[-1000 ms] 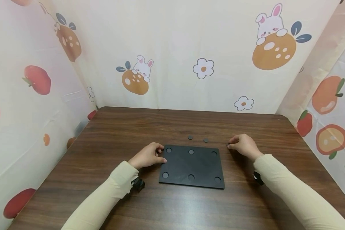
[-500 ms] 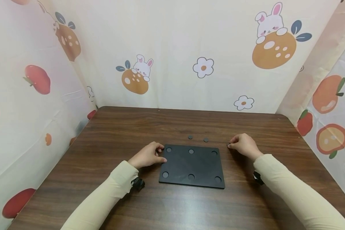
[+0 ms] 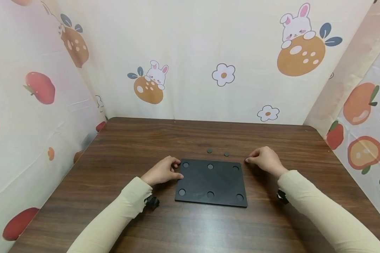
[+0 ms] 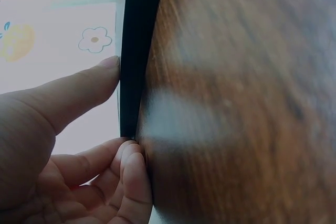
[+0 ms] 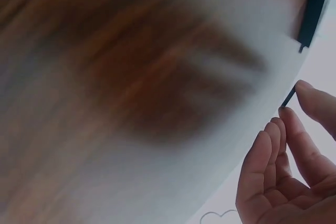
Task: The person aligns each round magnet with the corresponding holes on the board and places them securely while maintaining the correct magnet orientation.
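A flat black board (image 3: 197, 181) with several round recesses along its far and near edges lies on the wooden table. At its left edge my left hand (image 3: 163, 171) holds it. The left wrist view shows the thumb (image 4: 107, 65) against the top face and curled fingers (image 4: 137, 182) at the corner. My right hand (image 3: 266, 160), just off the board's far right corner, pinches a thin dark disc (image 5: 288, 98) between thumb and index finger. In the head view that disc is mostly hidden by the fingertips.
Two small dark discs, a left one (image 3: 209, 150) and a right one (image 3: 226, 154), lie on the table beyond the board's far edge. The wooden table (image 3: 139, 137) reaches back to a curtain (image 3: 190, 42) printed with rabbits, fruit and flowers, which also hangs on both sides.
My right hand has shifted slightly left toward the board with the disc. My left hand and the board have stayed in place.
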### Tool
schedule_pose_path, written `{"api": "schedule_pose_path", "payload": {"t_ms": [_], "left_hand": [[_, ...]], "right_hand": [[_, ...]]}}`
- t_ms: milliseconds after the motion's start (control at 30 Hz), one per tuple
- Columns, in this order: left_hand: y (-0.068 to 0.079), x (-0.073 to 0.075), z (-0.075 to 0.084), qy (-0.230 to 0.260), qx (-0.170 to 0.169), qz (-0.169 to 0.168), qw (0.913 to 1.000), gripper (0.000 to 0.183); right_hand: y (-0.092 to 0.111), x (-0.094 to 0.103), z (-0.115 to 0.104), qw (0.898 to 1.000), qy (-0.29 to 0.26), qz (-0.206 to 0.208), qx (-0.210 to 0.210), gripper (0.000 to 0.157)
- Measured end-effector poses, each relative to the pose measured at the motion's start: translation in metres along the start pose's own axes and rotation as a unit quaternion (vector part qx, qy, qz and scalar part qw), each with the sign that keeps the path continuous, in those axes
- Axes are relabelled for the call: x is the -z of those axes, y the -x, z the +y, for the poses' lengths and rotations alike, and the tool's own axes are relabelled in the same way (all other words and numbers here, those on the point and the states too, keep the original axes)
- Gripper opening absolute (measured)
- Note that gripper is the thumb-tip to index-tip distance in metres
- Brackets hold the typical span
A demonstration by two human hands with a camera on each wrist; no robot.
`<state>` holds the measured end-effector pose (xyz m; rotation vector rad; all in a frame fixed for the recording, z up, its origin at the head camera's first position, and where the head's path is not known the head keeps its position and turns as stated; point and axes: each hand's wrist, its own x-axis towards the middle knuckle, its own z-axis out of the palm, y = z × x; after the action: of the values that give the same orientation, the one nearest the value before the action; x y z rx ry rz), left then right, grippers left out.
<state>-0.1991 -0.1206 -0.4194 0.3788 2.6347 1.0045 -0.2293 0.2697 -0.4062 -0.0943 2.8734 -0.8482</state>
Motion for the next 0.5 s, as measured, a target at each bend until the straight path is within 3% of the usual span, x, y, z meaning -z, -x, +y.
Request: {"api": "schedule_pose_path", "payload": {"t_ms": [500], "left_hand": [[0.0, 0.0, 0.0, 0.001, 0.001, -0.001, 1.0, 0.059]], "right_hand": [[0.014, -0.009, -0.027, 0.998, -0.024, 0.014, 0.053, 0.02]]}}
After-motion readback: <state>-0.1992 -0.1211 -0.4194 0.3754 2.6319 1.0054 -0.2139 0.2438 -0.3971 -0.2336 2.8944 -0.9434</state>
